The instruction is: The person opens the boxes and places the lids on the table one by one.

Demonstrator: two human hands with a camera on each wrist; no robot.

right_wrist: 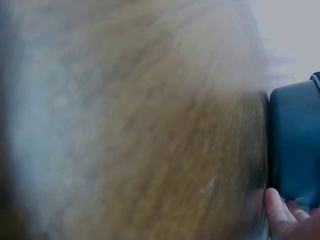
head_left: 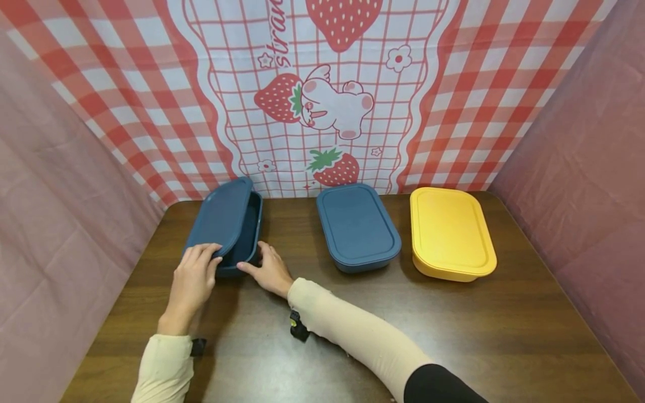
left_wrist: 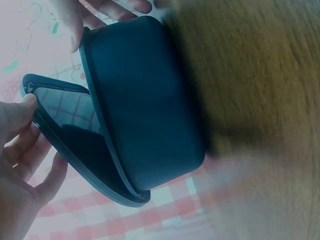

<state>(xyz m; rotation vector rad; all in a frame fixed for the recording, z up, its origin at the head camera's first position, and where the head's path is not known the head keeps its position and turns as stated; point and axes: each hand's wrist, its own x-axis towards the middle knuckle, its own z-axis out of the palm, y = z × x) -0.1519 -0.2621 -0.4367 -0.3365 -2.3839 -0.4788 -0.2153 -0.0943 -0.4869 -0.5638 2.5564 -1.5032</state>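
Observation:
At the table's left, a dark blue food container (head_left: pixel 230 272) stands with its matching lid (head_left: pixel 220 215) tilted up at an angle. My left hand (head_left: pixel 194 279) pinches the lid's near edge between thumb and fingers. In the left wrist view the raised lid (left_wrist: pixel 75 150) meets the container (left_wrist: pixel 145 100) at one end and gapes at the other. My right hand (head_left: pixel 270 273) grips the container's near right corner, thumb at the front rim and fingers along the side. Fingers (right_wrist: pixel 276 210) of that hand appear low beside the container wall in the right wrist view. The container's inside is mostly hidden under the lid.
A second dark blue container (head_left: pixel 359 226), lid on, sits mid-table near the back. To its right is a yellow lidded container (head_left: pixel 452 232). A strawberry-print checked cloth (head_left: pixel 322 101) hangs behind the wooden table (head_left: pixel 453 336), with pink cloth (head_left: pixel 65 224) on both sides.

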